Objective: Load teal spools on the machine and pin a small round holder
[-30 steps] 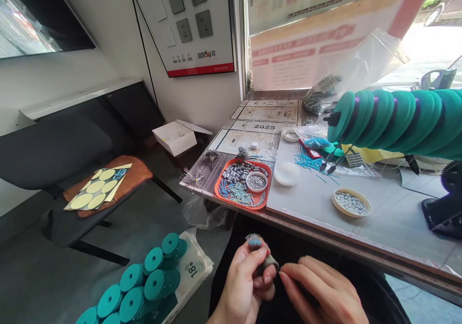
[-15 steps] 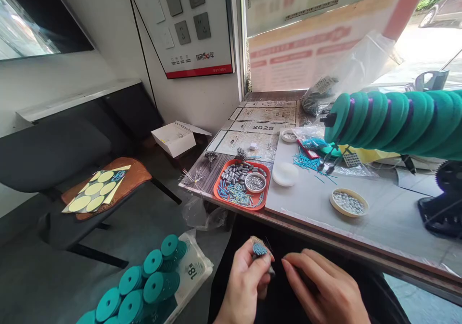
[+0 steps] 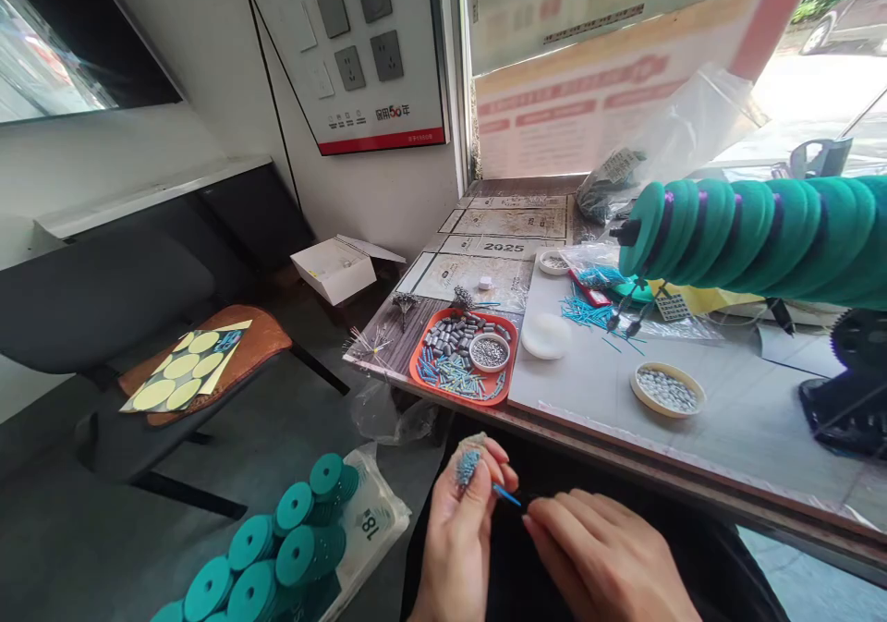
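My left hand (image 3: 463, 520) is closed around a bundle of small blue pieces (image 3: 467, 467), held above my lap. A thin bright blue stick (image 3: 506, 494) reaches from its fingers toward my right hand (image 3: 600, 548). The fingertips of my right hand are pinched together beside the stick's end; what they hold is too small to make out. Beyond both hands, near the table edge, an orange tray (image 3: 414, 372) carries grey cylinders (image 3: 454, 334), blue and pale striped pieces (image 3: 457, 374) and a white dish (image 3: 489, 352) of small metal bits.
Right of the tray are a white round lid (image 3: 547, 336), loose blue sticks (image 3: 588, 311) and a dish of grey pieces (image 3: 669, 389). A row of green discs (image 3: 755, 234) overhangs the table's right side. More green spools (image 3: 297, 553) stand lower left.
My left hand has turned and shifted slightly left with the bundle. The bright blue stick now shows between my hands. My right hand has moved a little left and down.
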A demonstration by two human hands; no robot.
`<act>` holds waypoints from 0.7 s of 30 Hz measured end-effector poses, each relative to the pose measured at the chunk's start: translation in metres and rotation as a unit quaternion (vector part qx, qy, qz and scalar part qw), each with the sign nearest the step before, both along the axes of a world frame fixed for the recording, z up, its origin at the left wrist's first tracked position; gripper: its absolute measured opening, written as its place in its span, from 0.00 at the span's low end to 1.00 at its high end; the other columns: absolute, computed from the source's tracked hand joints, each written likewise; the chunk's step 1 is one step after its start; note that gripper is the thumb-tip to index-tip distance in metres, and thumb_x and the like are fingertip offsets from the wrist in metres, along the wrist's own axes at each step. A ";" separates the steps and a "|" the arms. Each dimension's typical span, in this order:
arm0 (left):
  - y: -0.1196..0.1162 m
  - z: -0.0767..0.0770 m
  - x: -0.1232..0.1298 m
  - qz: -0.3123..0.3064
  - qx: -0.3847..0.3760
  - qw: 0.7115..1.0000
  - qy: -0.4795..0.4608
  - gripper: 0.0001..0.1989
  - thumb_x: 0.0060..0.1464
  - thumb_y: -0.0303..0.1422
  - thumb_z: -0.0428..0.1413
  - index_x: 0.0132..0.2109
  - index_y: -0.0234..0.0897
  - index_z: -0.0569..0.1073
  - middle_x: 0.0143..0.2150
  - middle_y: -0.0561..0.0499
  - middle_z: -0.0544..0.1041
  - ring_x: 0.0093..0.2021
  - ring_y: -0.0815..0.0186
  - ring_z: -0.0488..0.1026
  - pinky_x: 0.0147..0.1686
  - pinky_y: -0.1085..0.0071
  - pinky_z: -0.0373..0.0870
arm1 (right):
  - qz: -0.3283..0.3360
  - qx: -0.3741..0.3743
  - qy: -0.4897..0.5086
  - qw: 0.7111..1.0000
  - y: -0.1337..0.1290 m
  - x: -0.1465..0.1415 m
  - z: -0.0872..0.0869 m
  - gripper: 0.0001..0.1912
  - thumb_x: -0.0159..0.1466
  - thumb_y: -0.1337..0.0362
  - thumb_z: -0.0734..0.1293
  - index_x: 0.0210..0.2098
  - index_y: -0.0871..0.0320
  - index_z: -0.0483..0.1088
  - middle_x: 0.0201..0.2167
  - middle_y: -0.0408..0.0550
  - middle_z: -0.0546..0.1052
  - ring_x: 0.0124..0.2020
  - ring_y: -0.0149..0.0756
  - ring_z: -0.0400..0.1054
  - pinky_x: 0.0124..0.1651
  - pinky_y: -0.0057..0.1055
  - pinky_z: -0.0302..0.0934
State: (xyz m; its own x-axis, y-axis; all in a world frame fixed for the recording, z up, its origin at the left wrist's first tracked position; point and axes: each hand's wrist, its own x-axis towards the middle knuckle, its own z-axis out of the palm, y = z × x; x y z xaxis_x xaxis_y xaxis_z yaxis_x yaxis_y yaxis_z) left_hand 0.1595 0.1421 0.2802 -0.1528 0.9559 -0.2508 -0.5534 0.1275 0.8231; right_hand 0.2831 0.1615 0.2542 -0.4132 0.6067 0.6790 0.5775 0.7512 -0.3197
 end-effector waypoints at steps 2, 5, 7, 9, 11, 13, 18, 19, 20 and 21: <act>0.004 0.006 0.002 0.018 -0.014 0.993 -0.119 0.14 0.45 0.40 0.64 0.27 0.34 0.70 0.31 0.55 0.68 0.23 0.76 0.62 0.34 0.74 0.66 | 0.020 -0.001 0.028 0.999 -0.002 -0.004 -0.007 0.17 0.66 0.72 0.53 0.21 0.56 0.58 0.15 0.39 0.63 0.16 0.28 0.53 0.23 0.28 0.45; 0.012 0.017 -0.005 0.042 -0.047 0.977 -0.203 0.14 0.39 0.35 0.67 0.27 0.34 0.70 0.26 0.58 0.66 0.17 0.82 0.49 0.21 0.81 0.59 | 0.035 0.005 0.035 0.999 -0.004 -0.004 -0.010 0.16 0.64 0.74 0.54 0.21 0.56 0.56 0.15 0.39 0.61 0.17 0.28 0.51 0.23 0.28 0.44; 0.018 0.021 -0.016 0.103 -0.035 0.975 -0.192 0.14 0.38 0.33 0.68 0.26 0.33 0.70 0.25 0.58 0.65 0.17 0.82 0.48 0.17 0.83 0.52 | 0.039 -0.002 0.032 0.999 -0.004 -0.001 -0.008 0.15 0.63 0.75 0.55 0.22 0.56 0.56 0.15 0.38 0.60 0.17 0.28 0.51 0.23 0.27 0.45; 0.020 0.021 -0.028 0.135 -0.016 0.980 -0.145 0.14 0.39 0.33 0.68 0.27 0.33 0.70 0.25 0.59 0.64 0.17 0.82 0.47 0.16 0.83 0.50 | 0.039 -0.023 0.047 0.998 -0.004 0.004 -0.004 0.13 0.64 0.75 0.55 0.24 0.57 0.58 0.16 0.38 0.61 0.17 0.27 0.52 0.24 0.27 0.46; 0.018 0.016 -0.035 0.076 -0.046 0.993 -0.079 0.13 0.40 0.34 0.67 0.29 0.33 0.72 0.23 0.59 0.64 0.17 0.82 0.47 0.17 0.83 0.49 | 0.036 -0.047 0.069 0.996 -0.004 0.008 0.000 0.10 0.65 0.74 0.56 0.28 0.57 0.61 0.18 0.39 0.63 0.18 0.28 0.54 0.25 0.27 0.48; 0.011 0.008 -0.033 -0.027 -0.105 0.994 -0.023 0.14 0.38 0.34 0.68 0.31 0.33 0.73 0.22 0.59 0.63 0.17 0.82 0.50 0.17 0.82 0.49 | 0.035 -0.062 0.077 0.995 -0.004 0.011 0.002 0.08 0.65 0.73 0.58 0.31 0.58 0.63 0.20 0.41 0.65 0.20 0.28 0.57 0.26 0.27 0.49; 0.000 -0.005 -0.011 -0.093 -0.096 0.990 0.034 0.16 0.37 0.38 0.68 0.30 0.33 0.73 0.25 0.55 0.70 0.15 0.83 0.49 0.15 0.79 0.39 | 0.030 -0.053 0.056 0.997 -0.003 0.009 0.002 0.08 0.64 0.73 0.59 0.30 0.58 0.65 0.20 0.41 0.67 0.20 0.29 0.59 0.26 0.29 0.50; 0.001 -0.007 -0.006 -0.084 -0.082 0.993 0.022 0.15 0.38 0.38 0.67 0.29 0.33 0.72 0.25 0.55 0.70 0.15 0.83 0.49 0.16 0.79 0.39 | 0.028 -0.047 0.063 0.997 -0.003 0.007 0.002 0.09 0.65 0.73 0.59 0.29 0.58 0.65 0.20 0.41 0.67 0.20 0.29 0.59 0.25 0.29 0.49; 0.001 -0.008 -0.003 -0.076 -0.068 0.995 0.000 0.15 0.39 0.38 0.67 0.28 0.34 0.71 0.25 0.55 0.70 0.16 0.82 0.50 0.16 0.78 0.39 | 0.028 -0.040 0.068 0.997 -0.003 0.005 0.002 0.10 0.65 0.73 0.58 0.29 0.58 0.65 0.19 0.41 0.67 0.19 0.28 0.58 0.25 0.29 0.49; 0.001 -0.009 -0.002 -0.074 -0.055 0.995 -0.029 0.16 0.39 0.39 0.67 0.27 0.35 0.70 0.25 0.55 0.70 0.16 0.81 0.51 0.16 0.78 0.40 | 0.033 -0.029 0.068 0.997 -0.004 0.003 0.003 0.11 0.65 0.73 0.58 0.28 0.58 0.65 0.19 0.41 0.67 0.19 0.28 0.58 0.24 0.29 0.49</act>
State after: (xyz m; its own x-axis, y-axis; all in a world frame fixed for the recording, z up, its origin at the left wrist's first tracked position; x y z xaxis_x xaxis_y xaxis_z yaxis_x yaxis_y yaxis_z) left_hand 0.1578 0.1434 0.2717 0.0052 0.9329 -0.3602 -0.5677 0.2993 0.7669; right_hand 0.2858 0.1578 0.2570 -0.3600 0.6205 0.6967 0.4752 0.7645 -0.4354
